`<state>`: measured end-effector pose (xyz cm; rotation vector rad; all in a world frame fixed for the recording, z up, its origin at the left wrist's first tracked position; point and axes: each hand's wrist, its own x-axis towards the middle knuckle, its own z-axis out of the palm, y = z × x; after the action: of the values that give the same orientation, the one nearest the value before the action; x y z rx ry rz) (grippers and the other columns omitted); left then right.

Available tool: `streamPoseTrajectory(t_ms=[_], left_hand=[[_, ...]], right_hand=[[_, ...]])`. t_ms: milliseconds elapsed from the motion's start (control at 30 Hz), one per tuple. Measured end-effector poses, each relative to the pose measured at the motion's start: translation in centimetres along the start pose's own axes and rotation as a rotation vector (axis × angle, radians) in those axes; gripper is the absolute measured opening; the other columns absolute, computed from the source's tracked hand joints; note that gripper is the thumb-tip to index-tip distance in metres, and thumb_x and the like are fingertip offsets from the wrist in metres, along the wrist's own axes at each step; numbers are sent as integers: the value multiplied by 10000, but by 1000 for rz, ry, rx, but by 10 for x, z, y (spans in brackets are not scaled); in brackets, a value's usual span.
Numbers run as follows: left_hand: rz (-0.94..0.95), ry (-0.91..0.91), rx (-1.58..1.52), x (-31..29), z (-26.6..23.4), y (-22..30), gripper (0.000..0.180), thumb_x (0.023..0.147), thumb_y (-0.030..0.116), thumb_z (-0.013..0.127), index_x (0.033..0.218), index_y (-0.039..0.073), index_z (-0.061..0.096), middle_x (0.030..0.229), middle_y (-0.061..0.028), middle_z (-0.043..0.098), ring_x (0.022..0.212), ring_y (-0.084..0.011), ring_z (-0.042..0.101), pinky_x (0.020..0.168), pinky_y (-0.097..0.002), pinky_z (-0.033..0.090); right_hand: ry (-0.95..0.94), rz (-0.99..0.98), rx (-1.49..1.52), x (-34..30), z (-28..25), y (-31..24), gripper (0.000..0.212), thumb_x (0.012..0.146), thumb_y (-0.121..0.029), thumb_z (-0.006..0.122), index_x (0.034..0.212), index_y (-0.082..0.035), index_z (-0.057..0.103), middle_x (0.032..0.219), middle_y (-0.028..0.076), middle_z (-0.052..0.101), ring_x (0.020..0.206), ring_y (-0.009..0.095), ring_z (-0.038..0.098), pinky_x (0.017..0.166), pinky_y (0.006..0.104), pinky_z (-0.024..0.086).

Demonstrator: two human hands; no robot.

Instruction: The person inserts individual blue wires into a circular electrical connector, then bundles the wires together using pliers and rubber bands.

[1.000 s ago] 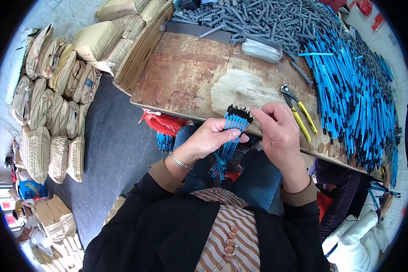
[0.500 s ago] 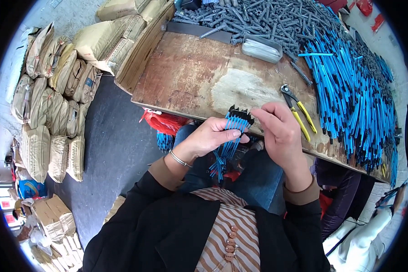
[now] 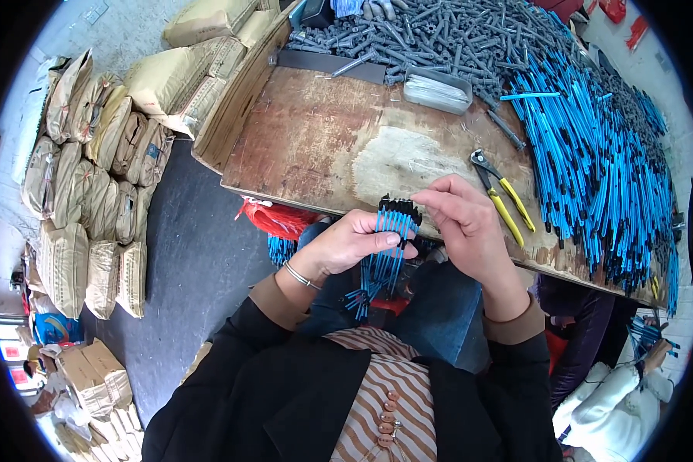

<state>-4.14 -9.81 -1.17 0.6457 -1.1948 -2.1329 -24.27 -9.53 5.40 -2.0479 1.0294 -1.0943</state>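
Observation:
My left hand [image 3: 346, 245] is closed around a bundle of thin blue sticks [image 3: 393, 223] with black ends, its thumb lying across them. Black tips stick up above the fingers in a fairly even row, while the lower ends fan out over my lap. My right hand [image 3: 468, 231] is at the upper right of the bundle, fingers bent and index fingertip at the black tips. Whether a single stick sits in its pinch is too small to tell. On the wooden table [image 3: 300, 138] beyond lie cutting pliers [image 3: 502, 194] with yellow handles.
A large heap of blue sticks [image 3: 593, 169] covers the table's right side. Grey plastic plugs [image 3: 462, 38] pile up at the back, beside a small clear tray [image 3: 437, 106] of thin pieces. Brown sacks [image 3: 61, 266] stand left. Another person's hand [image 3: 654, 356] holds blue sticks at lower right.
Both hands and the bundle have shifted slightly left and down in the picture. The bundle looks more upright. Another person's hand with sticks shows more clearly at lower right.

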Motion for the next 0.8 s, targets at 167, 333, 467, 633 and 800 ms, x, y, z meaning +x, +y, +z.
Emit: streamPoseTrajectory(t_ms=[167, 333, 467, 633, 800], left_hand=[[-22, 9, 24, 3, -3, 1, 188, 884, 83, 567, 1044, -3, 618, 950, -91, 653, 924, -200, 633, 845, -309, 481], [-2, 26, 80, 1, -2, -1, 198, 878, 5, 549, 1065, -13, 612, 965, -108, 659, 940, -192, 636, 851, -300, 499], [5, 38, 84, 2, 2, 3, 192, 883, 0, 538, 1059, -13, 615, 960, -106, 659, 936, -190, 636, 858, -299, 496], [-8, 28, 64, 3, 4, 2, 177, 881, 51, 559, 1039, 3, 626, 942, -95, 660, 929, -188, 632, 845, -313, 483], [-5, 51, 122, 2, 6, 2, 186, 894, 48, 540, 1055, -5, 617, 958, -96, 659, 943, -185, 629, 852, -302, 482]], right_hand=[[45, -219, -199, 8, 0, 4, 231, 756, 87, 567, 948, -19, 637, 831, 98, 568, 750, 242, 577, 625, 294, 451], [59, -270, -335, 8, 2, -11, 223, 734, 82, 584, 919, -30, 637, 829, 111, 570, 754, 279, 580, 629, 322, 465], [87, -225, -279, 5, 2, -11, 217, 734, 74, 593, 921, -28, 636, 827, 115, 571, 749, 281, 583, 629, 325, 469], [123, -16, -19, -1, 8, -6, 221, 739, 75, 596, 932, -25, 636, 836, 118, 577, 743, 274, 590, 638, 320, 473], [158, -115, -189, -4, 9, -9, 220, 747, 74, 596, 938, -26, 637, 845, 122, 583, 744, 270, 595, 640, 317, 476]])
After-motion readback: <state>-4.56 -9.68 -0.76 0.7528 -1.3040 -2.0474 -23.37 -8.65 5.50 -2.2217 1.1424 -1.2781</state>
